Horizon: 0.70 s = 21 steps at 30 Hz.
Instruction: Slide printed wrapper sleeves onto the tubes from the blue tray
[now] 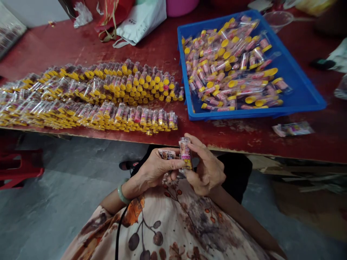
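Note:
A small clear plastic tube (185, 153) with a printed pink and yellow label stands nearly upright between my two hands, above my lap. My left hand (155, 168) is closed, its thumb pressed on the tube's left side, and it also grips a printed label sleeve (167, 154). My right hand (207, 166) is closed round the tube's right side, with fingers near its top and the thumb low. Whether the tube has a cap at its lower end is hidden by my fingers.
A blue tray (255, 115) of loose yellow-capped tubes stands on the red table (233, 135). Stacked rows of labelled tubes (108, 112) lie at left. A flat printed packet (294, 128) rests near the front edge. White bag (143, 21) at the back; red stool (20, 168) at left.

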Available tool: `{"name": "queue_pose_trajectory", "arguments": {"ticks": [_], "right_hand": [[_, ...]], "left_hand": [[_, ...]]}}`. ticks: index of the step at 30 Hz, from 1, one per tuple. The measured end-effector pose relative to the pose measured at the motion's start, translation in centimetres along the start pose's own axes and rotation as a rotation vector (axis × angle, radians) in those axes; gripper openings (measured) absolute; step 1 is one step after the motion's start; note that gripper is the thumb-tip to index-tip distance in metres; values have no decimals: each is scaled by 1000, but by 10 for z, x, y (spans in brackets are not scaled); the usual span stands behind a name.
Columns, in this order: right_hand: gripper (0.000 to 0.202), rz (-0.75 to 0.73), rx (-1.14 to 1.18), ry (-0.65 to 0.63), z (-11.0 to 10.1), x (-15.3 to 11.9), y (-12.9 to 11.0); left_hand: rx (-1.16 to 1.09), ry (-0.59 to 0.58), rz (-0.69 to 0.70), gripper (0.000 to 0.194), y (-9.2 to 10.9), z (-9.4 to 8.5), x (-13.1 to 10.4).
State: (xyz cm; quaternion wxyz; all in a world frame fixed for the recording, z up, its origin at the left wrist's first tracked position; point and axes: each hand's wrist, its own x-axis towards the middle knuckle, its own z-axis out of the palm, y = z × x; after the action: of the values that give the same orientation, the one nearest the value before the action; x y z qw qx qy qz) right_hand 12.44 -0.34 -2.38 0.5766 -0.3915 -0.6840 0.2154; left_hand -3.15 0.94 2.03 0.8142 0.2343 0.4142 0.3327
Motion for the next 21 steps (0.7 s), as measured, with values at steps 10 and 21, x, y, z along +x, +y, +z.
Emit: {"name": "queue_pose_trajectory", "arguments": {"ticks": [10, 21], "right_hand": [[59, 22, -11, -52, -4, 0, -2], [71, 62, -138, -222, -12, 9, -2]], "left_hand": [[34, -14, -8, 41, -2, -1, 1], [168, 182, 169, 41, 19, -14, -20]]}}
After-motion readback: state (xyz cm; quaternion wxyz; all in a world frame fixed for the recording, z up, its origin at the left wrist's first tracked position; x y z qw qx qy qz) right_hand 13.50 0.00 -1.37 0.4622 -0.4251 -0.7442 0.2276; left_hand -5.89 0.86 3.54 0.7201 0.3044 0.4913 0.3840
